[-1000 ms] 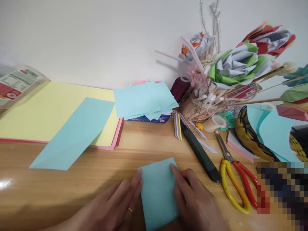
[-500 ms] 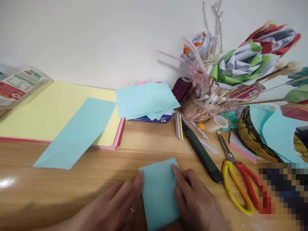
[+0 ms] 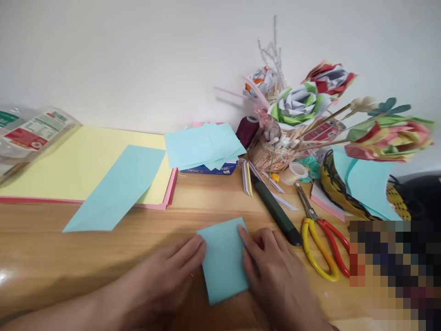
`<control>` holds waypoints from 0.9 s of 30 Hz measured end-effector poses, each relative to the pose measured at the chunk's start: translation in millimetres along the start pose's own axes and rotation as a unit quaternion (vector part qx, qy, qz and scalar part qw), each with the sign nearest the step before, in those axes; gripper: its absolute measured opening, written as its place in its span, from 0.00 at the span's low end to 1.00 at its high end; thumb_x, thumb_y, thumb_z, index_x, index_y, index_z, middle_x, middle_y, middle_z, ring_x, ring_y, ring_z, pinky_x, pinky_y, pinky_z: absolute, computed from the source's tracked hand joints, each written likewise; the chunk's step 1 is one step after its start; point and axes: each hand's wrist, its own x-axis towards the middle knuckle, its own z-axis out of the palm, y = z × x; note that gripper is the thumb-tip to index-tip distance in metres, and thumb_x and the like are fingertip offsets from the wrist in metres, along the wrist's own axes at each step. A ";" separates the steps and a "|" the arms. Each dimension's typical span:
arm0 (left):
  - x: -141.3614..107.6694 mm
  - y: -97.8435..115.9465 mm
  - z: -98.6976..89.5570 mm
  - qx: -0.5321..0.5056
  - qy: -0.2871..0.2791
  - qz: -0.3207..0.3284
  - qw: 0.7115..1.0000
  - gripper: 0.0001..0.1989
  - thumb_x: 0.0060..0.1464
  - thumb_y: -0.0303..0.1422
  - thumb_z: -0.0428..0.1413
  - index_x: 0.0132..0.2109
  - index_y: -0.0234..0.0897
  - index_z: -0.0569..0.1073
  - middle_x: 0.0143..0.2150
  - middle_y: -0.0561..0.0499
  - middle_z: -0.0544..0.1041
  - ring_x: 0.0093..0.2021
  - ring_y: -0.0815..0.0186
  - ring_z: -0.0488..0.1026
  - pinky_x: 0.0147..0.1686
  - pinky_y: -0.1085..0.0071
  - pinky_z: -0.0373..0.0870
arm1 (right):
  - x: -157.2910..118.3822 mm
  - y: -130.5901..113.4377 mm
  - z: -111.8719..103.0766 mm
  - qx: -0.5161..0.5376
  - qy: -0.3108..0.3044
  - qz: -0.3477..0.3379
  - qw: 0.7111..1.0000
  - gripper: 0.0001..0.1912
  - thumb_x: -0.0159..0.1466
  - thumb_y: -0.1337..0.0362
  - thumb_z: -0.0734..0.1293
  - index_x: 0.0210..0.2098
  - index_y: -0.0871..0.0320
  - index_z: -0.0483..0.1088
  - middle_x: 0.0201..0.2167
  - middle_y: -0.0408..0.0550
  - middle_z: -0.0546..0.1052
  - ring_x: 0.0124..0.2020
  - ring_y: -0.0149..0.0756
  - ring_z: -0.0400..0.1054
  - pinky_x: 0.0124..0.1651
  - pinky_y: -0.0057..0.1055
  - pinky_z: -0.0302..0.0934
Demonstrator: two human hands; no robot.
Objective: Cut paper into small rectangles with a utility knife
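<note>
A light blue piece of paper (image 3: 223, 266), roughly square, lies on the wooden table between my hands. My left hand (image 3: 172, 271) has its fingers together, pinching the paper at its upper left edge. Along the right edge, my right hand (image 3: 275, 271) grips the sheet, its index finger stretched over the top right corner and its thumb lower down. A longer blue strip (image 3: 120, 188) rests at the left, partly on a yellow sheet (image 3: 69, 165).
Several blue squares (image 3: 193, 146) lie on a blue box (image 3: 206, 169) by the wall. To my right are a dark green cutter (image 3: 277, 211), scissors (image 3: 319, 234) with yellow and red handles, a thread spool (image 3: 293, 173), and a basket (image 3: 267, 149) of paper flowers. Plastic packaging (image 3: 37, 133) sits far left.
The view has shifted, so most things sit a little further left. The lower edge of the paper now shows between my hands, which still hold its two sides.
</note>
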 end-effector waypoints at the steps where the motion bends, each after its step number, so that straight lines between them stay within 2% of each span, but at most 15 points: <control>1: 0.0 -1.6 0.2 -0.010 0.010 -0.002 1.000 0.09 0.53 0.25 0.51 0.33 0.33 0.77 0.48 0.44 0.74 0.50 0.59 0.67 0.48 0.66 0.64 | -1.6 2.4 -0.3 0.010 -0.007 0.002 1.000 0.19 0.64 0.63 0.58 0.53 0.58 0.67 0.31 0.48 0.67 0.32 0.38 0.64 0.34 0.36 0.61; 3: -0.6 -4.8 0.8 -0.044 0.014 -0.026 0.999 0.13 0.51 0.20 0.49 0.41 0.29 0.75 0.48 0.43 0.74 0.47 0.62 0.69 0.45 0.70 0.67 | -5.2 8.0 -0.5 0.024 -0.021 -0.003 0.999 0.19 0.65 0.60 0.59 0.54 0.55 0.66 0.34 0.49 0.67 0.35 0.38 0.63 0.36 0.37 0.62; 5: -1.6 -7.1 1.5 -0.089 -0.005 -0.062 0.994 0.20 0.50 0.18 0.45 0.50 0.26 0.70 0.47 0.44 0.74 0.40 0.66 0.72 0.39 0.72 0.69 | -9.3 14.5 -0.4 0.024 -0.028 -0.005 0.999 0.20 0.64 0.57 0.60 0.55 0.53 0.65 0.37 0.50 0.68 0.37 0.39 0.64 0.37 0.38 0.63; 8: -2.7 -8.5 3.0 -0.132 -0.032 -0.095 0.986 0.20 0.52 0.17 0.43 0.51 0.29 0.67 0.45 0.46 0.75 0.36 0.67 0.72 0.34 0.74 0.70 | -14.4 23.4 -1.8 0.003 -0.004 -0.017 1.000 0.20 0.64 0.58 0.61 0.54 0.55 0.65 0.43 0.55 0.70 0.43 0.43 0.64 0.42 0.44 0.63; 11: -2.1 -9.8 2.9 -0.128 -0.035 -0.085 0.988 0.18 0.56 0.18 0.42 0.49 0.32 0.68 0.44 0.47 0.74 0.38 0.67 0.72 0.37 0.73 0.69 | -15.0 29.3 -8.4 0.021 0.020 -0.125 0.992 0.19 0.66 0.66 0.58 0.55 0.56 0.64 0.51 0.55 0.70 0.54 0.43 0.61 0.50 0.46 0.61; 13: 0.0 -12.4 0.6 -0.113 -0.030 -0.055 0.992 0.16 0.57 0.18 0.43 0.49 0.31 0.69 0.44 0.46 0.73 0.38 0.67 0.71 0.39 0.72 0.68 | -12.8 31.7 -15.6 0.075 -0.002 -0.208 0.975 0.19 0.66 0.71 0.56 0.55 0.56 0.64 0.51 0.52 0.71 0.55 0.38 0.61 0.53 0.42 0.60; 14: 1.8 -14.2 -1.3 -0.106 -0.030 -0.038 0.993 0.15 0.58 0.19 0.44 0.48 0.31 0.69 0.43 0.45 0.73 0.38 0.66 0.71 0.39 0.71 0.67 | -11.2 32.8 -19.6 0.108 -0.023 -0.227 0.968 0.19 0.66 0.72 0.56 0.54 0.57 0.65 0.50 0.50 0.72 0.54 0.35 0.62 0.54 0.39 0.60; 18: 12.9 -22.3 -11.2 -0.083 -0.051 0.015 0.995 0.10 0.58 0.19 0.48 0.37 0.30 0.73 0.35 0.47 0.73 0.35 0.66 0.69 0.35 0.71 0.66 | -4.2 34.2 -32.8 0.190 -0.094 -0.183 0.960 0.19 0.64 0.76 0.56 0.48 0.56 0.70 0.49 0.46 0.73 0.52 0.29 0.64 0.54 0.30 0.60; 21: 23.0 -26.1 -16.7 -0.057 -0.077 0.048 0.994 0.14 0.56 0.19 0.49 0.25 0.32 0.71 0.30 0.49 0.71 0.32 0.65 0.68 0.31 0.71 0.64 | 3.4 25.3 -36.3 0.127 -0.103 -0.153 0.975 0.12 0.62 0.72 0.60 0.39 0.57 0.73 0.42 0.44 0.76 0.45 0.29 0.68 0.47 0.25 0.63; 22: 26.3 -26.7 -18.0 -0.050 -0.081 0.055 0.994 0.14 0.55 0.19 0.50 0.24 0.33 0.71 0.29 0.50 0.71 0.31 0.65 0.68 0.30 0.71 0.64 | 6.7 19.8 -35.8 0.096 -0.101 -0.143 0.980 0.09 0.63 0.69 0.61 0.35 0.58 0.73 0.37 0.44 0.76 0.41 0.30 0.69 0.43 0.26 0.63; 24: 32.4 -27.3 -19.7 -0.040 -0.083 0.062 0.994 0.11 0.54 0.19 0.51 0.25 0.32 0.71 0.28 0.50 0.71 0.31 0.65 0.69 0.29 0.71 0.65 | 13.6 6.5 -32.7 0.052 -0.090 -0.128 0.986 0.11 0.64 0.63 0.62 0.29 0.60 0.72 0.30 0.46 0.75 0.34 0.34 0.69 0.36 0.30 0.63; 27: 40.6 -27.1 -20.6 -0.034 -0.081 0.064 0.994 0.07 0.53 0.20 0.53 0.29 0.31 0.73 0.29 0.50 0.72 0.32 0.64 0.70 0.32 0.71 0.66 | 21.4 -11.6 -25.2 0.006 -0.069 -0.127 0.989 0.13 0.64 0.62 0.62 0.28 0.61 0.71 0.28 0.49 0.73 0.34 0.38 0.67 0.35 0.34 0.60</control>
